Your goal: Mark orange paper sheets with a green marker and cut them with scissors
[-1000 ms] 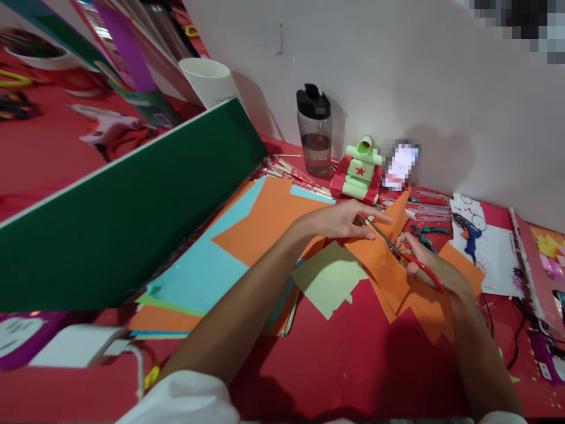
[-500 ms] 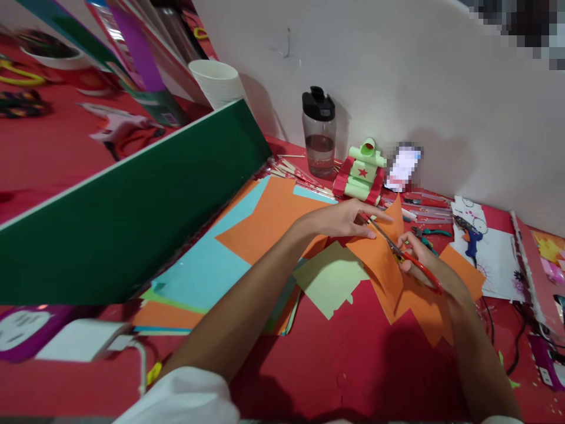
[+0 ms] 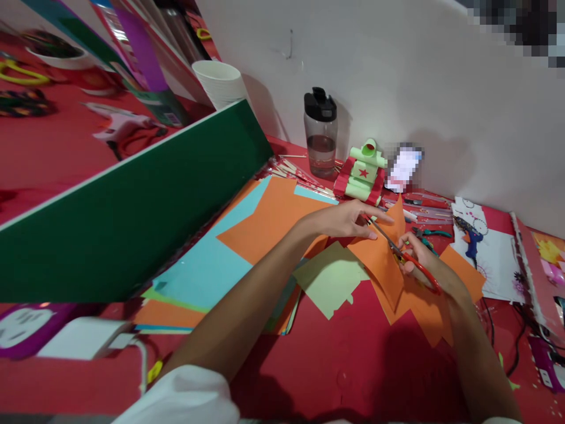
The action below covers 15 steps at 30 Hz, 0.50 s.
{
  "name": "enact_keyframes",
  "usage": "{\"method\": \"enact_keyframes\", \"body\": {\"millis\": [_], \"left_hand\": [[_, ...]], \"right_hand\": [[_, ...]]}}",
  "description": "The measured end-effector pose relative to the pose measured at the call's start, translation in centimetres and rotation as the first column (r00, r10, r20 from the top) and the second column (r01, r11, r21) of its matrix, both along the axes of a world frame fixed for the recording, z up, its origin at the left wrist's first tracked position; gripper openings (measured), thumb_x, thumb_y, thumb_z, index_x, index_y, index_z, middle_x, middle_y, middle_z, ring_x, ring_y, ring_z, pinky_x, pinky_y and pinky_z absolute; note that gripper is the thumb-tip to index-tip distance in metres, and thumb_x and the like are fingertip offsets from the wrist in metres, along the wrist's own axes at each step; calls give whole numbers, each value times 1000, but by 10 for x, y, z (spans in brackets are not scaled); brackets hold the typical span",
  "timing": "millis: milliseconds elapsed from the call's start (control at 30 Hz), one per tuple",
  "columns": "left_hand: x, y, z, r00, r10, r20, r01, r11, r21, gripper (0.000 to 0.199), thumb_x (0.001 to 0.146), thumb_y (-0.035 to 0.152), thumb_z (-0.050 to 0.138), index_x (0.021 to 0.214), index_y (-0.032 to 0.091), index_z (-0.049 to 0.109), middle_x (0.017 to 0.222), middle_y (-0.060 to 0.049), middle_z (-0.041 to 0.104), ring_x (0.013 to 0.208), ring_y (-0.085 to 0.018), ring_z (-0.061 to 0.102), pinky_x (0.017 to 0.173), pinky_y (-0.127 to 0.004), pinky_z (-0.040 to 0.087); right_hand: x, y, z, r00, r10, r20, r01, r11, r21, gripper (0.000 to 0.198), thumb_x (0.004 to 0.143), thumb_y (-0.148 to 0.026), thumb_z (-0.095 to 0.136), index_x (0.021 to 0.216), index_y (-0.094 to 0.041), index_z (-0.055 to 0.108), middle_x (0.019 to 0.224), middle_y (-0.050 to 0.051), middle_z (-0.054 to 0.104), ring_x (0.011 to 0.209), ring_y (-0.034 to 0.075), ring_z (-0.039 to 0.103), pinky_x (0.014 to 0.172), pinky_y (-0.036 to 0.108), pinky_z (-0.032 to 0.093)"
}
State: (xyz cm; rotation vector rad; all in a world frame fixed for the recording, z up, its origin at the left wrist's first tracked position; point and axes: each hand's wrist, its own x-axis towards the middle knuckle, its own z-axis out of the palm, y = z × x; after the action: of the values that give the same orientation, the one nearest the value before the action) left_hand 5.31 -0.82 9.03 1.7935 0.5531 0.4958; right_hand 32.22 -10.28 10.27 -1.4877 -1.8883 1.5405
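My right hand (image 3: pixel 417 256) grips the red-handled scissors (image 3: pixel 424 275), blades across the orange paper (image 3: pixel 375 256) over the desk (image 3: pixel 304 377). My left hand (image 3: pixel 351 219) is open, thumb and forefinger spread against it. Advised: paper taut, thumb clear of the tips.

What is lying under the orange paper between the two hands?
Under this orange sheet, more orange paper shows at lower right; pale green paper meets its left edge. Whether the green continues underneath cannot be seen; the sheet covers that area.
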Motion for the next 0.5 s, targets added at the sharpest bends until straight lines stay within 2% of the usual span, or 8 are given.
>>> {"method": "enact_keyframes", "body": {"millis": [133, 267, 500], "left_hand": [[4, -2, 0, 999, -26, 34, 26, 1000, -3, 47, 90, 38, 78, 133, 18, 77, 78, -2, 73, 60, -12, 52, 66, -29, 41], [7, -3, 1, 997, -48, 54, 50, 998, -44, 49, 88, 38, 80, 131, 15, 77, 82, -4, 74, 56, -10, 46, 61, -28, 38], [7, -3, 0, 996, -47, 76, 48, 999, -10, 40, 89, 28, 78, 127, 16, 79, 68, 1, 68, 56, -11, 47, 63, -27, 39]], "right_hand": [[3, -1, -5, 1000, 28, -1, -28, 1000, 12, 60, 86, -74, 68, 111, -27, 38, 78, -8, 51, 58, 12, 38, 55, 25, 32], [4, 0, -8, 999, 36, -4, -36, 999, 7, 63, 84, -76, 70, 110, -28, 39, 78, -8, 50, 60, 13, 40, 55, 25, 34], [2, 0, -6, 1000, 23, 7, -24, 999, 24, 57, 85, -66, 74, 108, -28, 38, 77, -8, 49, 61, 12, 40, 56, 24, 33]]}}
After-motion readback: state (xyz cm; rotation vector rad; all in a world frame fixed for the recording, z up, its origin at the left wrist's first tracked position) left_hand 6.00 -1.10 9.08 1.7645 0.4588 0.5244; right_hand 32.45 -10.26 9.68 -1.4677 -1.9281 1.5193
